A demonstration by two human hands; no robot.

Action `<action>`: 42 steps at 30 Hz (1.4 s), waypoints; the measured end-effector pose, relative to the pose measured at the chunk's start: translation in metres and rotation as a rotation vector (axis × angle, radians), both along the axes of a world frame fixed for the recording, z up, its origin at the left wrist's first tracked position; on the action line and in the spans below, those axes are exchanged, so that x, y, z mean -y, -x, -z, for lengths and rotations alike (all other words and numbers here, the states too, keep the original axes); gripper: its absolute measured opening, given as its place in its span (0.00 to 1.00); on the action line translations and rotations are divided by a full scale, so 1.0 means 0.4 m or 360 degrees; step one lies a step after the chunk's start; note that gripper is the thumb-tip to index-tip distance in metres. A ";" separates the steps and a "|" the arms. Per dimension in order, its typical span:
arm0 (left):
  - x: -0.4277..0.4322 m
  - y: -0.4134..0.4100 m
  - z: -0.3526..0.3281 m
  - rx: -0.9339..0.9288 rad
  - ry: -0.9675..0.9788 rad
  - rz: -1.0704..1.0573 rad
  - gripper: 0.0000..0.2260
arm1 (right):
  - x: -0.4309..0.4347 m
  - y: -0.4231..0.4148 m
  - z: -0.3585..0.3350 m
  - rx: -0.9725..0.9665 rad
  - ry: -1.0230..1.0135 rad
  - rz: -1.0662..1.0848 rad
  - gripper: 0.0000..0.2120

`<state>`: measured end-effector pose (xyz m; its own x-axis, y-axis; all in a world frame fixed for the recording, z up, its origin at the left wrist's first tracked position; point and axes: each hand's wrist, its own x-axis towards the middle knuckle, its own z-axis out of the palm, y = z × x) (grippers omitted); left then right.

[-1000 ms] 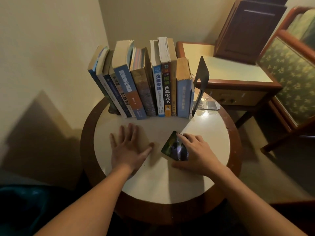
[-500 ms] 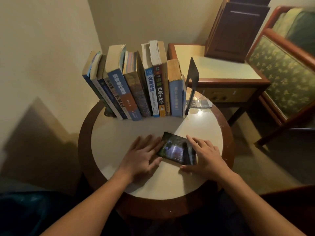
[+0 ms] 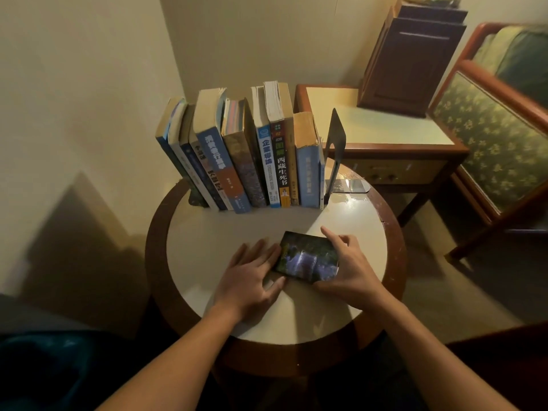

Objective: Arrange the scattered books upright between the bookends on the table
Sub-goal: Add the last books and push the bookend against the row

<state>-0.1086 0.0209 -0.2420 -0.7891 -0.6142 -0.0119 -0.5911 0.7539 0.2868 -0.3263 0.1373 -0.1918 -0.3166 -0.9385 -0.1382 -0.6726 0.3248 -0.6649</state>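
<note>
A small dark book (image 3: 308,256) with a purple-green cover lies on the round white-topped table (image 3: 207,241), near its middle. My left hand (image 3: 252,277) rests flat on the table, its straight fingers touching the book's left edge. My right hand (image 3: 353,268) grips the book's right side, index finger along the far edge and thumb at the near edge. Behind them a row of several books (image 3: 246,161) stands upright, leaning slightly left. A black bookend (image 3: 336,137) stands at the row's right end. Only the foot of the left bookend (image 3: 197,200) shows.
A wall runs close behind and left of the table. A wooden side table (image 3: 376,126) carrying a dark wooden box (image 3: 412,63) stands at the back right. An upholstered wooden chair (image 3: 489,129) is at the right. Bare tabletop surrounds the hands.
The small book, tilted up on edge under my right hand a second ago, now lies flat. My left hand slid right until it met the book's left edge.
</note>
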 end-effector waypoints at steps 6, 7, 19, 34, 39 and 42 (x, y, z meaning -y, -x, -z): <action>0.002 0.000 0.005 -0.0043 0.0022 -0.0023 0.31 | 0.008 -0.013 0.025 0.0001 0.0054 0.0089 0.56; 0.003 0.000 0.006 -0.0055 0.0015 -0.0024 0.31 | 0.008 -0.017 0.023 0.0028 0.0076 0.0089 0.55; 0.008 -0.003 0.008 0.0029 0.0020 -0.0032 0.39 | 0.015 -0.087 0.002 0.0501 0.0334 0.0685 0.27; 0.035 0.008 0.011 0.0154 -0.0040 -0.0746 0.36 | 0.032 0.005 -0.144 -0.0610 0.0712 0.0341 0.25; 0.035 0.009 0.013 0.0146 -0.0031 -0.0751 0.37 | 0.093 0.052 -0.199 -0.0907 0.0931 0.0344 0.24; 0.037 0.009 0.016 0.0157 -0.0041 -0.0755 0.37 | 0.153 0.065 -0.215 -0.0962 0.0997 0.0285 0.22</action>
